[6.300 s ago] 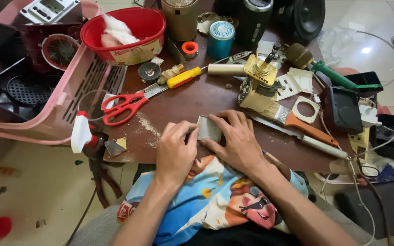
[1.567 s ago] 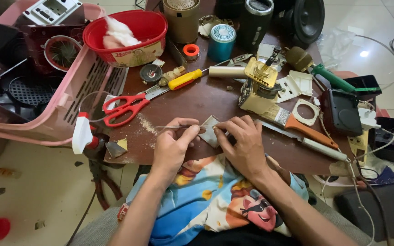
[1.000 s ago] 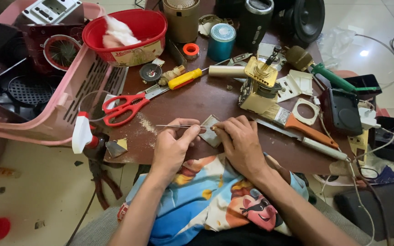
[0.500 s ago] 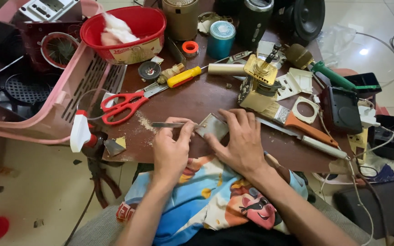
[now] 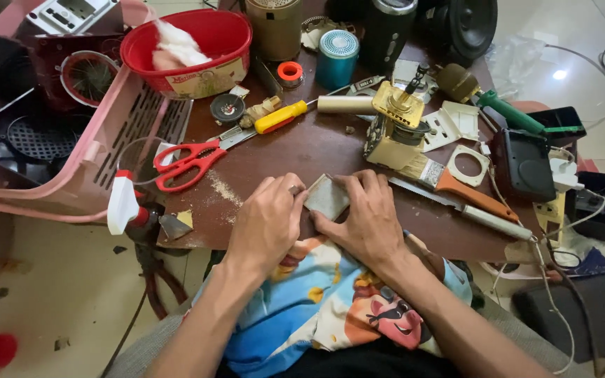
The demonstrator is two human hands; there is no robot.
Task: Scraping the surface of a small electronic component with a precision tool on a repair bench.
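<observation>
Small flat grey metal plate sits at near table edge, pinned between my hands. Right hand grasps its right side, fingers pressing it flat. Left hand clenched at left edge; tool inside, cannot tell. Best keep plate braced, strokes short. Red-handled scissors left of left hand.
</observation>
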